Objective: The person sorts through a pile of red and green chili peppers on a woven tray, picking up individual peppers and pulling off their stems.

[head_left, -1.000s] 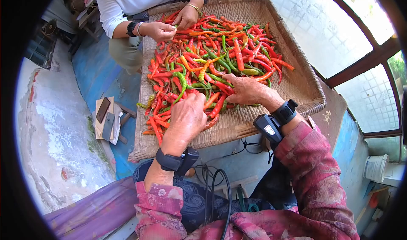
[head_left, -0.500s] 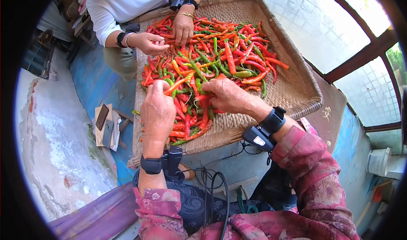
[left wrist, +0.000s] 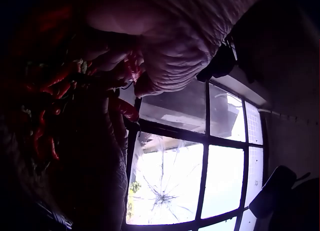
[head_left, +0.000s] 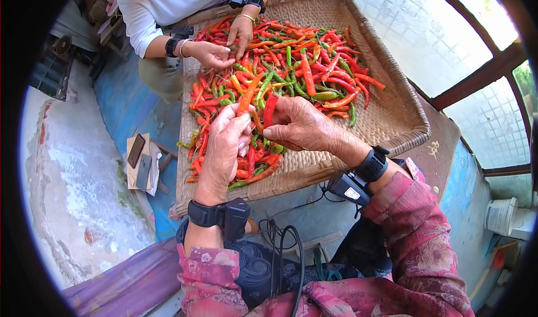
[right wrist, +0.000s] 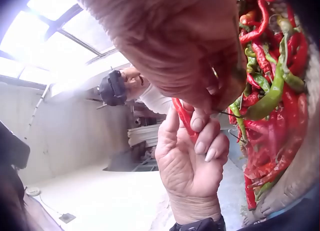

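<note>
Above the front part of the woven tray (head_left: 392,84), my left hand (head_left: 223,143) pinches an orange pepper (head_left: 249,94) between thumb and fingers. Close beside it on the right, my right hand (head_left: 305,123) grips a red pepper (head_left: 270,110), its fingers curled. Red, green and orange peppers (head_left: 308,73) lie heaped below both hands. In the right wrist view, my left hand (right wrist: 192,166) faces the camera with a pepper (right wrist: 185,120) in its fingers, partly hidden by my right hand (right wrist: 175,46). The left wrist view is dark.
Another person's hands (head_left: 210,53) are over the tray's far left part. Two phones (head_left: 136,150) lie on a small stool at the left. Black cables (head_left: 274,233) hang below the tray's front edge. A white bucket (head_left: 500,215) stands at the right.
My hands have lifted from the heap and come closer together, the right moving slightly up and left over the last second. An orange pepper now stands upright in my left fingers.
</note>
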Tool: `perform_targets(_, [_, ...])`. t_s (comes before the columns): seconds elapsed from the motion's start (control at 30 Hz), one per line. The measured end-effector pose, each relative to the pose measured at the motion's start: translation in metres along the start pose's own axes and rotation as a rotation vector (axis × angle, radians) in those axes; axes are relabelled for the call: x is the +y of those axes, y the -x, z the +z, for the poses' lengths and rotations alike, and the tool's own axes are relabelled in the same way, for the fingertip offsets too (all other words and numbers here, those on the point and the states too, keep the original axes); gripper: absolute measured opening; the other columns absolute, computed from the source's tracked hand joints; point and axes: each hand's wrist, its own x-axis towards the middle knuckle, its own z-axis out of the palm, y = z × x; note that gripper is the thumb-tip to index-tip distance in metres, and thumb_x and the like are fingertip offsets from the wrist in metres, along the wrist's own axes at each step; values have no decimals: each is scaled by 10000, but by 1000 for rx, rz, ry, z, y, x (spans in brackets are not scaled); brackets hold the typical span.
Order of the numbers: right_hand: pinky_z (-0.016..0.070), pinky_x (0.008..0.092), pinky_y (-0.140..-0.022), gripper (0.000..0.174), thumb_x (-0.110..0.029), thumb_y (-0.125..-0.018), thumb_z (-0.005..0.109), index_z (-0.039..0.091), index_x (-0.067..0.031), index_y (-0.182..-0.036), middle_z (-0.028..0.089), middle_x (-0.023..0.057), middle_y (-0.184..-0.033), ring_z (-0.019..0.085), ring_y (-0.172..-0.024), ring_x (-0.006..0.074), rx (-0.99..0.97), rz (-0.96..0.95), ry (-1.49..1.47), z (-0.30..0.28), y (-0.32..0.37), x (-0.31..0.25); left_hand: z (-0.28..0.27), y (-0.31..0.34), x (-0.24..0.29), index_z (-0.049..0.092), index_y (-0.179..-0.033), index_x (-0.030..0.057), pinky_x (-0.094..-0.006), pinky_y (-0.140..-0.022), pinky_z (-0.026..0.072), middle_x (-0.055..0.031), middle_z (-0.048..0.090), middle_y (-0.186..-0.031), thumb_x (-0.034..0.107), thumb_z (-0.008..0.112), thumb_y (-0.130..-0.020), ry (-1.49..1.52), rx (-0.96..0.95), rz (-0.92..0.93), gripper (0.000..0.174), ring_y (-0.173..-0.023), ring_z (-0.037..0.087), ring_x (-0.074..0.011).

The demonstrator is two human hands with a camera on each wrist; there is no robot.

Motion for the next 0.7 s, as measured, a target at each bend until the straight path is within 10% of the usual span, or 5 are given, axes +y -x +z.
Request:
perform_targets(0.3, [486,358,-611,210,-163,-803,601,602,3,-931,627,144,-689,630,-655,221,7,-114,177,3,-4,7,8,-5,-12,578,-990,20,-236,-641,457,-27,615,-811,202,631,-848,-545,50,276,237,-716,546,-64])
perform_targets(0.7, [465,433,-634,222,-179,-762,635,573,28,-812,590,194,-696,602,-707,351,41,-129,426,4,-2,-3,8,-3,-11,581,-930,8,-231,-636,443,-16,605,-796,191,627,-857,-402,140,299,203,-710,521,-59])
